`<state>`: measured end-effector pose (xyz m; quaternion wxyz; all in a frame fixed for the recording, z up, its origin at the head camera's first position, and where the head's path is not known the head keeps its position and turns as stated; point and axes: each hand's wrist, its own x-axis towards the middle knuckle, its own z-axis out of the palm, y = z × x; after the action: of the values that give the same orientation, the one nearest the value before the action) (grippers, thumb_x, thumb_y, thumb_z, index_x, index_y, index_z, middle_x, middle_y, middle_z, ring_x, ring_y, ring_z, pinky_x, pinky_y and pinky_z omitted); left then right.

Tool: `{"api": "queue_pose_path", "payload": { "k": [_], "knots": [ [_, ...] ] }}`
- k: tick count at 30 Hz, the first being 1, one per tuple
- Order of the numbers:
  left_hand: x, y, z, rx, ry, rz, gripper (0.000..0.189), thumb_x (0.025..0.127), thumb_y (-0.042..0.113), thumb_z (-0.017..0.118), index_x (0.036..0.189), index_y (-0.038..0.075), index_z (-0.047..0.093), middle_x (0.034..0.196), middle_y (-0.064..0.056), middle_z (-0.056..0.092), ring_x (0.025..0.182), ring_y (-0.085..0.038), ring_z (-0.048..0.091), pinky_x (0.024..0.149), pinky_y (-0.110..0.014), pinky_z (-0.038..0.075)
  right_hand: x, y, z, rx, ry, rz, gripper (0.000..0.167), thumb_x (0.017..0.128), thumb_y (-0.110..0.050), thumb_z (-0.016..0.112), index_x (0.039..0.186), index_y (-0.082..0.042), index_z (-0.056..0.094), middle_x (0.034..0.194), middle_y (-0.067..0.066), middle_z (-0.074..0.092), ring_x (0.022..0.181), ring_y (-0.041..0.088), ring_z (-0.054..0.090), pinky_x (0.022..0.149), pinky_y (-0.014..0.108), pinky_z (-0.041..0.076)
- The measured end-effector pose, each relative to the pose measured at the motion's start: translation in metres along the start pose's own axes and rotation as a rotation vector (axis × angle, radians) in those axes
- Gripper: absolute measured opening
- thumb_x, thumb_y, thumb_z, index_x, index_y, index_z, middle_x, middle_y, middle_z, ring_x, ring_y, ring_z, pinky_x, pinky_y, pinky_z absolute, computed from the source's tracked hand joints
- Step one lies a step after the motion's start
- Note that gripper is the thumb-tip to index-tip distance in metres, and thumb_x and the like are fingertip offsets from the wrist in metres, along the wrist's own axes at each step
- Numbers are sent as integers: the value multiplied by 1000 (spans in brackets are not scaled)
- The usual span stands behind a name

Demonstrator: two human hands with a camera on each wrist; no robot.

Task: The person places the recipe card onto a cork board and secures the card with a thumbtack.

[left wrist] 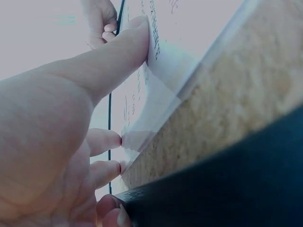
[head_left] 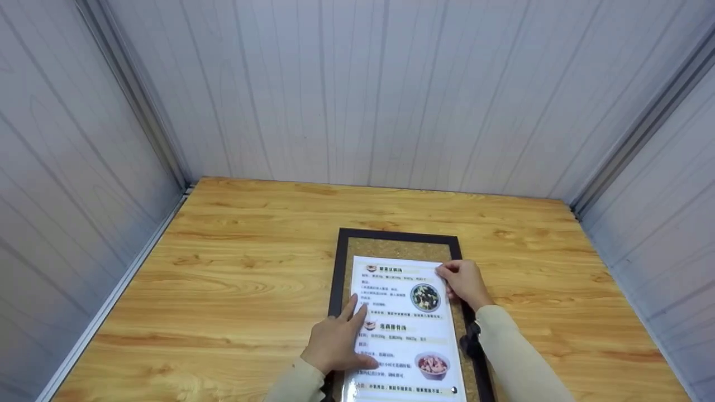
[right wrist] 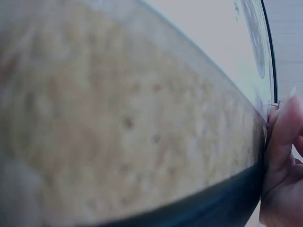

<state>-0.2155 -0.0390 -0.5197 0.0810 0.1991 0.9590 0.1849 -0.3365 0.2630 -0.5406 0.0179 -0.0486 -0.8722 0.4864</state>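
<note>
A laminated recipe sheet (head_left: 399, 329) with printed text and food pictures lies on a cork board (head_left: 385, 249) with a black frame (head_left: 339, 268). My left hand (head_left: 336, 339) rests on the sheet's left side, its fingers spread and the thumb pressing the page; some of its fingertips reach the frame edge in the left wrist view. At the sheet's top right corner, my right hand (head_left: 465, 283) pinches a small push pin (right wrist: 273, 104). Its thin metal point shows against the corner in the right wrist view. The pin's head is mostly hidden by the fingers.
The board lies on a wood-grain table (head_left: 251, 268). Pale panelled walls (head_left: 357, 95) enclose the table at the back and both sides. A small dark round spot (head_left: 454, 389) shows near the sheet's lower right; I cannot tell what it is.
</note>
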Motion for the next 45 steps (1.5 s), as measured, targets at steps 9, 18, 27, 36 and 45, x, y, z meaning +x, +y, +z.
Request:
{"api": "queue_pose_path", "payload": {
  "k": [9, 18, 27, 36, 45],
  "knots": [
    [0, 0, 0, -4, 1, -10, 112, 61, 72, 79, 150, 13, 45, 158, -17, 31, 93, -38, 63, 63, -41, 50, -1, -3, -3, 1, -28, 23, 13, 94, -9, 67, 95, 2, 73, 60, 4, 56, 45, 10, 49, 42, 24, 41],
    [-2, 1, -1, -20, -6, -18, 111, 62, 70, 81, 150, 12, 45, 158, -17, 30, 97, -42, 63, 67, -44, 51, 0, -1, 1, 26, -23, 32, 9, 92, -7, 69, 94, 2, 68, 71, 6, 56, 46, 9, 47, 40, 23, 40],
    [-1, 2, 0, 0, 9, -10, 111, 62, 70, 80, 150, 12, 46, 157, -18, 32, 92, -39, 64, 64, -43, 51, 0, -2, 0, 12, -8, 22, 8, 91, -5, 69, 91, 3, 68, 67, 5, 55, 43, 8, 45, 39, 22, 38],
    [-2, 2, 0, -15, -1, -18, 109, 63, 70, 79, 149, 12, 46, 157, -18, 32, 99, -43, 64, 66, -44, 52, -2, -6, 3, -36, -13, 43, 9, 92, -7, 68, 92, 2, 70, 63, 3, 54, 40, 9, 44, 38, 23, 40],
    [0, 1, 2, -33, -14, -23, 109, 64, 70, 79, 150, 12, 45, 159, -17, 30, 106, -45, 61, 72, -47, 52, -4, -9, 0, -52, -47, 23, 11, 94, -6, 67, 86, 1, 71, 52, 4, 51, 37, 11, 44, 38, 25, 40]
  ]
}}
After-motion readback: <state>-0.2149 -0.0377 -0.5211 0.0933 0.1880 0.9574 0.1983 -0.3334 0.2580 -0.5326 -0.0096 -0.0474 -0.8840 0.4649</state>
